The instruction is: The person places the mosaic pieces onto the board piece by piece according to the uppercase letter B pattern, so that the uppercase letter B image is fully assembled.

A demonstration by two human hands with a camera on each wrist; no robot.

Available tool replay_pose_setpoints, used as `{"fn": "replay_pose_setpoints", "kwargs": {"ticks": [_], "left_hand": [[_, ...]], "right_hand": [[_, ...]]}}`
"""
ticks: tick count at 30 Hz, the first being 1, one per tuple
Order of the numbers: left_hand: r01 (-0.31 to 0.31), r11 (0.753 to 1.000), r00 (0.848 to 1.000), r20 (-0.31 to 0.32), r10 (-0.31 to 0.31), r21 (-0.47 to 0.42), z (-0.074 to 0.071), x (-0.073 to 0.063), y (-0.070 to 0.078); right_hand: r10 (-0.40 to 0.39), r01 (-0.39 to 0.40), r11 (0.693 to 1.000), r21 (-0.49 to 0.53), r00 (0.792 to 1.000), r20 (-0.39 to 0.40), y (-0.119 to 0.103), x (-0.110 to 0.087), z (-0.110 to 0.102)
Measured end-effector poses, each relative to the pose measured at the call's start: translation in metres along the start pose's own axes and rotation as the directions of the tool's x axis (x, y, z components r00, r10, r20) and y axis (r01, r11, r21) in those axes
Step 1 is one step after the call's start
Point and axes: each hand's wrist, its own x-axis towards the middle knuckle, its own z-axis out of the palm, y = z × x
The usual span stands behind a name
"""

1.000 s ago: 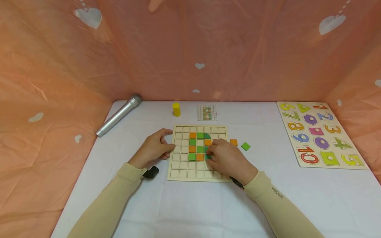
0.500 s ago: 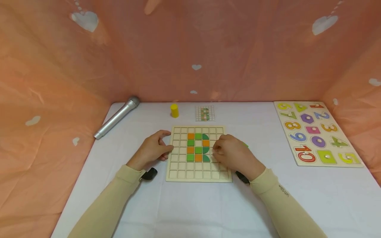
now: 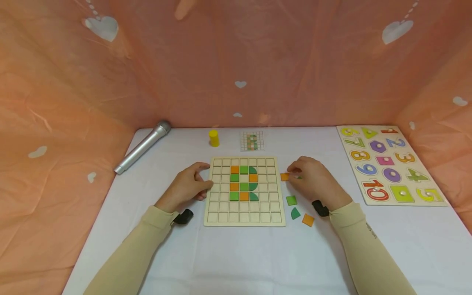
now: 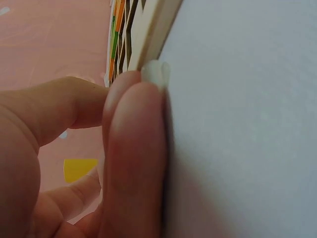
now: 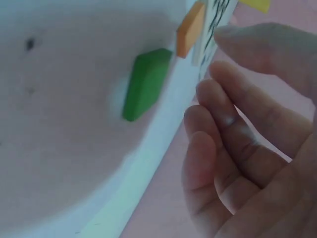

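A wooden grid board [image 3: 223, 207] lies on the white table, with orange and light green square tiles and dark green quarter-round pieces [image 3: 253, 196] set in its middle cells. My left hand [image 3: 187, 183] touches the board's left edge; in the left wrist view its fingertips [image 4: 136, 106] are right at the board's side. My right hand [image 3: 317, 182] hovers right of the board, thumb and forefinger apart, holding nothing. Near its fingers lie a loose orange tile [image 3: 284, 177] and a green tile [image 5: 147, 84], partly covered in the head view.
Nearer the front lie another green tile [image 3: 291, 200], a dark green quarter-round [image 3: 295, 213] and an orange tile [image 3: 308, 220]. Behind the board are a pattern card [image 3: 252, 141] and a yellow cylinder [image 3: 214, 138]. A microphone [image 3: 143, 147] lies left, a number puzzle [image 3: 391, 166] right.
My right hand has moved right, off the board's lower dark green piece to the loose tiles, uncovering the set pieces and the loose ones at the front. My left hand stays at the edge.
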Motion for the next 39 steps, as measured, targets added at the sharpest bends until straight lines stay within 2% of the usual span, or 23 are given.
{"fn": "replay_pose_setpoints", "kwargs": {"ticks": [14, 26, 39], "left_hand": [[0.0, 1.0, 1.0, 0.005, 0.0, -0.016, 0.0, -0.001, -0.001], [-0.014, 1.0, 1.0, 0.0, 0.014, 0.001, 0.0, 0.0, -0.002], [0.002, 1.0, 1.0, 0.001, -0.002, 0.003, 0.0, -0.001, 0.001]], "right_hand": [[-0.008, 0.008, 1.0, 0.002, 0.999, 0.051, 0.008, 0.004, 0.009], [-0.014, 0.014, 1.0, 0.0, 0.999, 0.044, 0.004, 0.005, 0.01], [0.007, -0.007, 1.0, -0.006, 0.999, 0.054, 0.002, 0.004, 0.009]]}}
